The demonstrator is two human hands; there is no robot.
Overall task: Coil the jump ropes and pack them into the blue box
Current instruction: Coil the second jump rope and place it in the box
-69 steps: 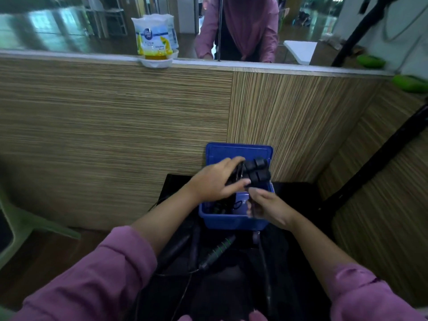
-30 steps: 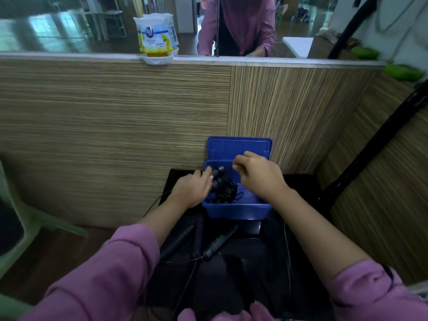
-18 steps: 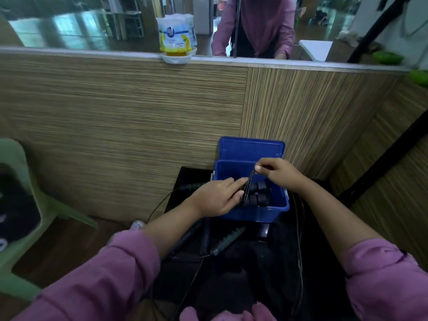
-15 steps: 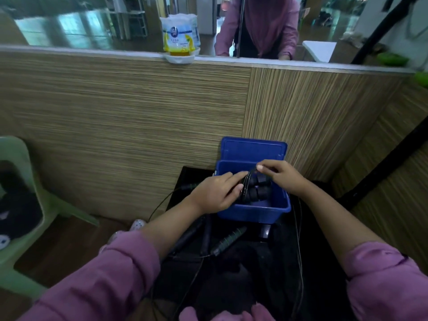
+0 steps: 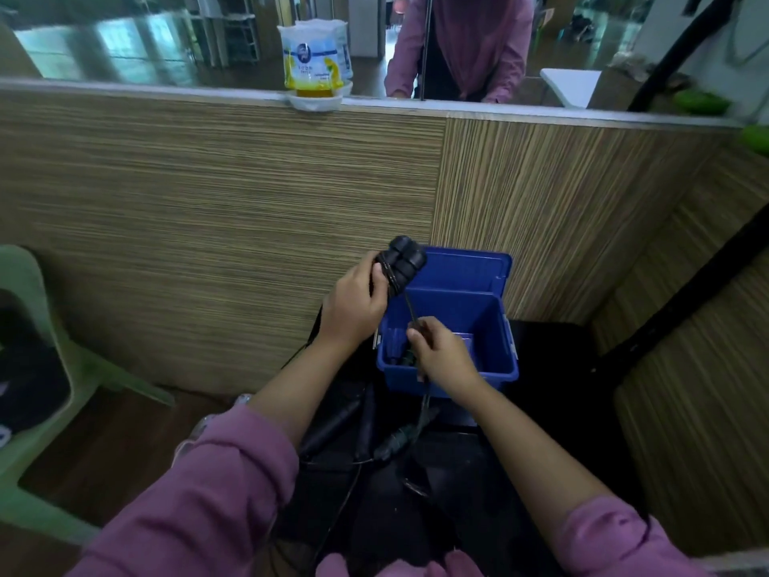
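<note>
The coiling step seems under way, with the rope not yet packed. The left hand point(image 5: 353, 310) grips a bundle of black handles point(image 5: 405, 260) wound with cord, held up just above the back left corner of the blue box point(image 5: 491, 368). A thin cord point(image 5: 410, 306) runs down from the bundle to the right hand point(image 5: 443, 351), whose fingers pinch it over the box. Next, the loose cord likely needs winding around the handles before the bundle goes in. More handles point(image 5: 395, 441) lie on the dark surface near the box.
</note>
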